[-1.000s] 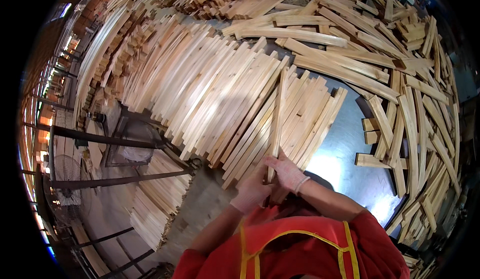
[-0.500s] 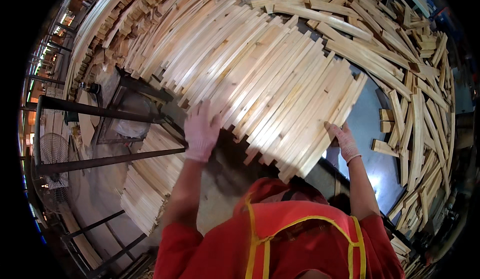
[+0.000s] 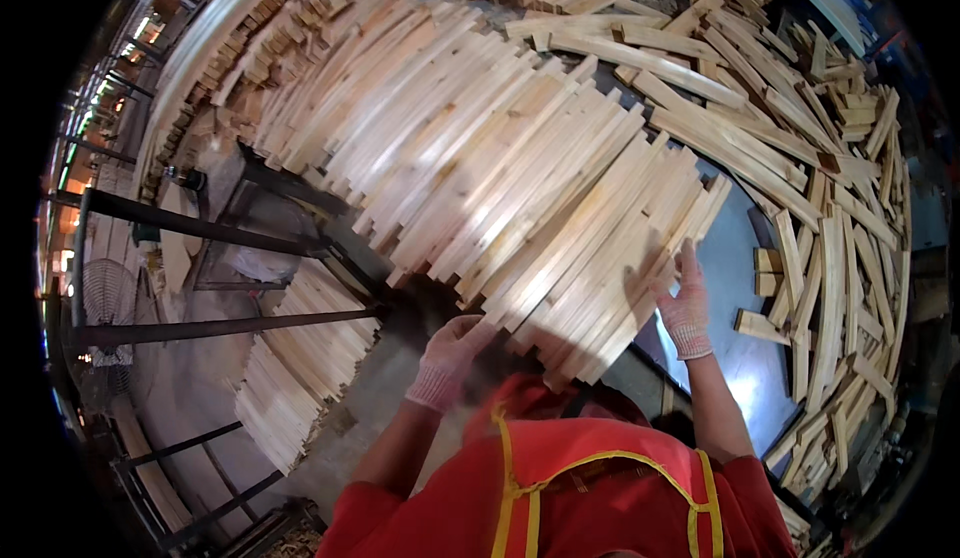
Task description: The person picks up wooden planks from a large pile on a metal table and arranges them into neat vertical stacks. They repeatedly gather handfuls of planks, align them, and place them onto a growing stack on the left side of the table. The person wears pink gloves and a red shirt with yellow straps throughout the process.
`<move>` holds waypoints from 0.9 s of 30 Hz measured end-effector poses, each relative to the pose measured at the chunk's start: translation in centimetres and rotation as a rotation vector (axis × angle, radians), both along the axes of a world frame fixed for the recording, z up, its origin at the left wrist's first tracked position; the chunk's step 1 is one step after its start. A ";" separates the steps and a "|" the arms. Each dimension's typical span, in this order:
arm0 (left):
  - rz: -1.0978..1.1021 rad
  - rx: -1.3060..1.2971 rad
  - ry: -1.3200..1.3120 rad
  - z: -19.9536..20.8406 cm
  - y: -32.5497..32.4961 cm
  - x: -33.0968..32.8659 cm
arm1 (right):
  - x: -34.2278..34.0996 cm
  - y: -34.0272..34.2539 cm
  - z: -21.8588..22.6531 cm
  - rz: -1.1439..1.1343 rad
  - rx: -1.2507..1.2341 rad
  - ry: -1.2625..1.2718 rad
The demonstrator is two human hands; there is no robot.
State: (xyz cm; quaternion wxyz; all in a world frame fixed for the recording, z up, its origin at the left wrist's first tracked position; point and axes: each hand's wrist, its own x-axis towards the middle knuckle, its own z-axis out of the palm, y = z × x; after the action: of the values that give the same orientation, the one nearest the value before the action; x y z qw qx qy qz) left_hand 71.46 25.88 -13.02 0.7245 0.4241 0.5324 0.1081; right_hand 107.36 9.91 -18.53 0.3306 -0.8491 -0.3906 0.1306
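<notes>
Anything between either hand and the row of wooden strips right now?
Nothing visible. The left hand is at the near ends of the wooden strips, the right hand at their right edge. The dark metal bars stand off to the left, clear of both hands. Actual contact is hard to tell.

Wooden slats [image 3: 540, 158] lie side by side on the table [image 3: 730, 243], frame centre. Loose boards [image 3: 828, 288] lie at frame right. The slat stack [image 3: 285, 388] lies lower left; the fan [image 3: 108, 298], far left.
</notes>
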 end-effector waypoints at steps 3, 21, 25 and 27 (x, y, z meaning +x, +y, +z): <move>-0.039 0.087 -0.207 7.0 0.7 0.9 | 0.8 8.3 6.9 0.349 0.081 -0.337; -0.414 1.209 1.057 -0.2 12.3 -0.2 | 5.3 18.8 1.7 -0.160 0.247 0.534; -0.684 1.085 0.566 -0.8 11.2 -0.5 | -8.1 24.5 0.3 -0.003 -0.202 0.309; -0.637 1.107 0.558 0.6 9.9 2.6 | -10.4 25.1 -2.6 0.142 -0.120 0.434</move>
State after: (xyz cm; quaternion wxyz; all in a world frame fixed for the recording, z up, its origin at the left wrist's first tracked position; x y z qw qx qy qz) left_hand 74.08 35.76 -12.45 0.2342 0.8786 0.4148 0.0328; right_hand 96.98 34.97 -21.14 0.3459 -0.7897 -0.3604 0.3561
